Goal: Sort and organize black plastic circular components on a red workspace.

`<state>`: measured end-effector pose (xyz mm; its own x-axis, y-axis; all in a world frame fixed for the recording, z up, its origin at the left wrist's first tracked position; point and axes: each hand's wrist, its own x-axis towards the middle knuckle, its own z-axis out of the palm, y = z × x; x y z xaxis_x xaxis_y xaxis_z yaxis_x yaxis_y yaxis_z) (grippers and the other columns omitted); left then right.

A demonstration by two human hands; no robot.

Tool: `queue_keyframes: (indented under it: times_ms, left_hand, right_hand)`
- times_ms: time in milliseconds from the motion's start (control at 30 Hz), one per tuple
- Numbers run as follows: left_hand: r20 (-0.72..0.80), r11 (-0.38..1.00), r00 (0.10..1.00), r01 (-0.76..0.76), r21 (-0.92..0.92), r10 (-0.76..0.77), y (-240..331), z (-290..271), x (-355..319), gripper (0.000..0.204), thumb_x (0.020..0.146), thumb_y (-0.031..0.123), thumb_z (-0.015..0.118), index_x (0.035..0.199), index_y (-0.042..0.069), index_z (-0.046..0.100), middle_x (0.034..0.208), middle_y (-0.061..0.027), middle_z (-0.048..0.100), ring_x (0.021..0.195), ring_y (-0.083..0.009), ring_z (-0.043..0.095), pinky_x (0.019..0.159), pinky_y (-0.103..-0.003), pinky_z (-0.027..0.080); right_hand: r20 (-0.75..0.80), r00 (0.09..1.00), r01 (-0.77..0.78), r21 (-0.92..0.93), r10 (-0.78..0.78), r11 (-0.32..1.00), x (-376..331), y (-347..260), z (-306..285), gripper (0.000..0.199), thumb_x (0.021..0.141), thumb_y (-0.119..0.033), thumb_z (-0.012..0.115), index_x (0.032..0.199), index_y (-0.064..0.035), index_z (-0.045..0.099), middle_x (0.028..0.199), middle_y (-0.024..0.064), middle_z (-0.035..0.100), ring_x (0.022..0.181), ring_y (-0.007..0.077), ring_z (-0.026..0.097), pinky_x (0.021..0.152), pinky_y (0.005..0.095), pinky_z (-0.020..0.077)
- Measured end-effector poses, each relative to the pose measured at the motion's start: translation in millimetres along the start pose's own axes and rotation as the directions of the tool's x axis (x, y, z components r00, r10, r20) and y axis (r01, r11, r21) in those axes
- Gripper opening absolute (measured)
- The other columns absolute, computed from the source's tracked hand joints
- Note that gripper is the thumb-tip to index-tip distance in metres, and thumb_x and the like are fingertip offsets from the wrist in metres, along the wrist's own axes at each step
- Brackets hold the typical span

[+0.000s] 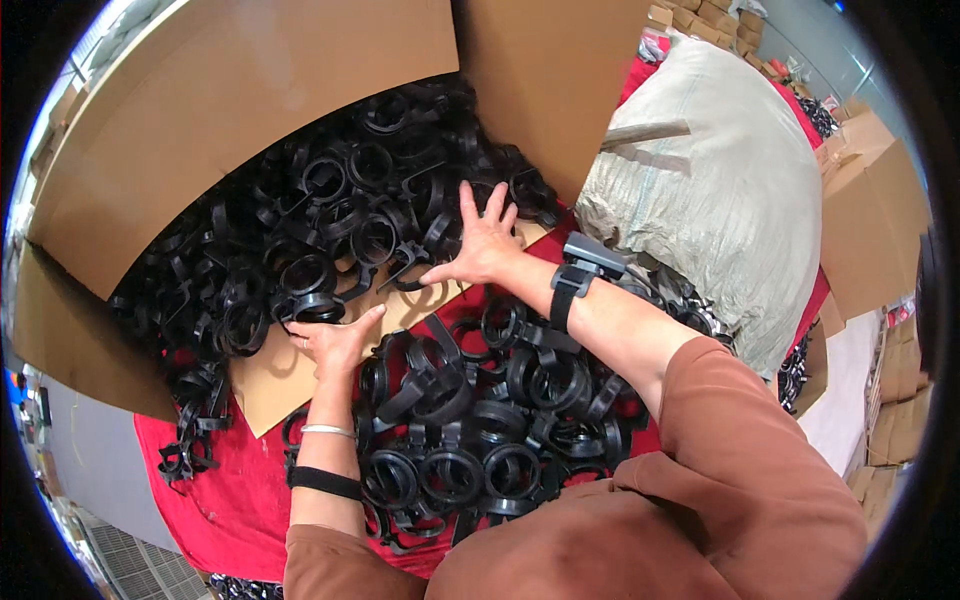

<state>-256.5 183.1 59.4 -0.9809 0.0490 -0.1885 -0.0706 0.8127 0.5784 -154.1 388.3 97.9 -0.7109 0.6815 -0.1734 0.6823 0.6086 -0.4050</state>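
A large heap of black plastic ring-shaped clamps [372,165] fills a cardboard box [265,65] that opens toward me. Its lower flap [262,385] lies flat over a red cloth. My left hand [338,342] is at the heap's near edge, thumb and fingers apart, its fingertips by the nearest rings. Farther right, my right hand [487,245] spreads its fingers against the right front of the heap. Neither hand shows a clamp in its grasp. Closer to my body, a second pile of the same black clamps [450,475] rests on the cloth.
Red cloth [215,500] covers the surface around the piles. A bulging white woven sack [730,190] stands at the right, a wooden stick [645,132] in front of it. Open cardboard cartons [880,225] are beyond it. A few clamps [190,455] hang at the box's left corner.
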Motion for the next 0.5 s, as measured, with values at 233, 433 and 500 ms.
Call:
queue_keyframes:
  times_ms: [233,433,500]
  left_hand:
    - [-0.074,0.982,0.986,0.156,0.107,-0.149,22,45,30,0.148,0.047,0.072,0.07,0.133,-0.012,-0.015,0.143,-0.0297,-0.012,0.134,-0.041,-0.011,0.103,-0.064,0.003]
    - [-0.375,0.977,0.903,0.199,-0.073,-0.211,58,64,70,0.144,0.048,0.06,0.079,0.131,-0.016,-0.01,0.14,-0.0378,-0.003,0.134,-0.0449,0.0,0.11,-0.047,0.005]
    - [-0.297,0.965,0.923,0.261,0.013,-0.246,59,64,72,0.148,0.045,0.058,0.082,0.127,-0.02,-0.013,0.14,-0.038,0.0,0.134,-0.0436,0.007,0.11,-0.046,0.01]
  right_hand:
    - [-0.065,0.997,0.022,-0.192,-0.035,0.981,17,-18,15,0.137,0.036,-0.057,0.083,0.143,-0.0156,0.008,0.139,0.0357,-0.012,0.127,0.0526,0.009,0.082,0.0657,0.0387]
    - [-0.069,0.997,0.015,-0.221,-0.031,0.975,54,-34,13,0.127,0.038,-0.057,0.081,0.142,-0.0174,0.019,0.141,0.0319,-0.007,0.127,0.0513,0.012,0.082,0.069,0.0359]
    - [-0.061,0.997,0.033,-0.234,-0.049,0.972,55,-36,17,0.128,0.038,-0.057,0.081,0.142,-0.0174,0.018,0.141,0.0329,-0.008,0.126,0.0526,0.012,0.082,0.0679,0.0367]
